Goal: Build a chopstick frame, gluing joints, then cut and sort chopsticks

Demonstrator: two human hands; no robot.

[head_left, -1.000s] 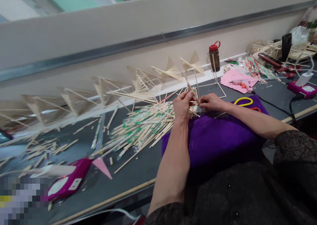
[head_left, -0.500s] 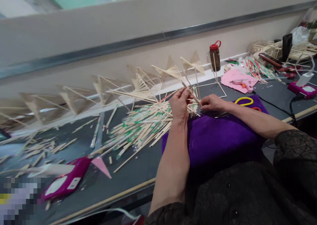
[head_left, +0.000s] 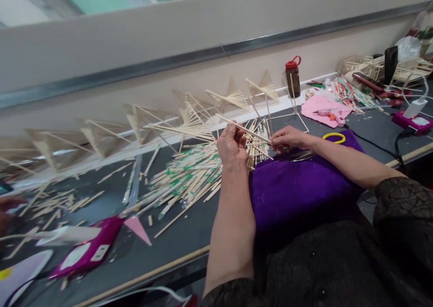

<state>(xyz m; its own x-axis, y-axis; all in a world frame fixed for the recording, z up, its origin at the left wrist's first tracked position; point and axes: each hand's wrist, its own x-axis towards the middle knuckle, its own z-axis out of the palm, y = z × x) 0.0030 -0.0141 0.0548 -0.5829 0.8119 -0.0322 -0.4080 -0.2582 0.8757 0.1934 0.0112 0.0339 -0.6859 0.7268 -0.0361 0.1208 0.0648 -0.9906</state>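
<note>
A slim pair of wooden chopsticks slants down to the right between my hands. My left hand is closed around it near its upper part. At the lower right end, the fingers of my right hand pinch it. Beneath my right wrist lie scissors with a yellow handle, resting on a purple cloth. Beside and behind my left hand spreads a heap of chopsticks, several still in printed wrappers. A thin stick frame with upright sticks stands just behind my hands.
Along the wall runs a row of twisted stick structures. A red-capped bottle, a pink glue gun and magenta power strips with cords sit on the dark table. Another person's hand shows at the left edge.
My left hand has shifted left, and the chopsticks now lie at a flatter slant. My right hand moved slightly left. Another person's hand has appeared at the left edge.
</note>
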